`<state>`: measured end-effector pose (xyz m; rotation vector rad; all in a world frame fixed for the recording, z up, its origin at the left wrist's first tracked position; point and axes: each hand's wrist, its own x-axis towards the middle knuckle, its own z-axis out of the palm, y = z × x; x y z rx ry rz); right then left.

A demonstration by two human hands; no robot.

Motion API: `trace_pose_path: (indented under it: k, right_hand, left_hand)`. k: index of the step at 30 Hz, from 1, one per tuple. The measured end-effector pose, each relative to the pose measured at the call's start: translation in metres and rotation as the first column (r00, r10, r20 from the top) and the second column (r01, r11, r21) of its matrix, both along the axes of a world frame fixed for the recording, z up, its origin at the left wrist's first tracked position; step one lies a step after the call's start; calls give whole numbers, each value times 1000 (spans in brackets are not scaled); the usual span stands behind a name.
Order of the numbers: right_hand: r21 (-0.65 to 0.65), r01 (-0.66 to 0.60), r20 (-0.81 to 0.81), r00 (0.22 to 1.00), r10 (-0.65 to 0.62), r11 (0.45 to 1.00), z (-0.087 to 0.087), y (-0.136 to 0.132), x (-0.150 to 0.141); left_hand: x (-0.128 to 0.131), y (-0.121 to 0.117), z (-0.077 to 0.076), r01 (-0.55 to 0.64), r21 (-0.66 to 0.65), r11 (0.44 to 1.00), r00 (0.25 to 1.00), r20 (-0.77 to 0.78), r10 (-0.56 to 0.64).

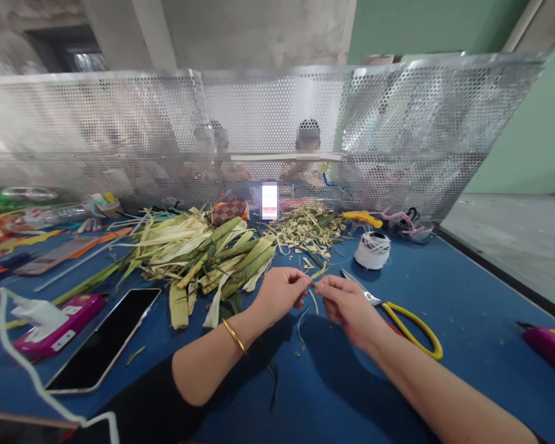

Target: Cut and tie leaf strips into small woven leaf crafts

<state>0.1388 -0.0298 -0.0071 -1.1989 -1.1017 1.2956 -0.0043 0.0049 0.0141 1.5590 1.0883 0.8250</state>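
Over the blue table, my left hand point(284, 293) and my right hand point(345, 303) meet almost tip to tip. Both are closed in a pinch, thumb against forefinger. Whatever lies between the fingertips is too small to name. Just below them, a pale husk strip point(314, 302) and a thin curled strand point(300, 327) show near the tabletop. Beside my left hand spreads a heap of green and cream corn husks point(203, 253). Close to my right hand, scissors point(411, 327) with yellow handles lie partly behind the wrist. Farther back stands a spool of white thread point(372, 251).
Small husk pieces point(309, 229) are piled behind my hands. A phone point(106, 339) and a magenta power strip point(58, 327) with a white plug lie at left; another magenta strip point(552, 345) is at right. A perforated metal screen point(268, 111) closes the back, with people behind it.
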Motion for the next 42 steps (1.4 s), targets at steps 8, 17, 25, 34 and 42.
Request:
trace_pose_path:
  k: [8,17,25,34,42]
  right_hand:
    - [403,-3,480,852,-208,915,1,2,8]
    - [-46,-177,-50,983,174,983,3,-1,2]
    - [48,-181,-81,979,185,982,0,0,-8]
    - [-57,-125,-273,956,105,990,0,4,8]
    - [-221,-127,-284,957,61,967,-2,8,12]
  left_hand:
    - [-4,2,3,69,-413,908,962,270,49]
    - [-4,5,-2,144,-557,818,921,378,95]
    - [2,3,-3,277,-591,757,865,497,72]
    - [2,6,-9,256,-599,759,871,484,88]
    - [15,-6,-25,-153,-331,931,960,175,220]
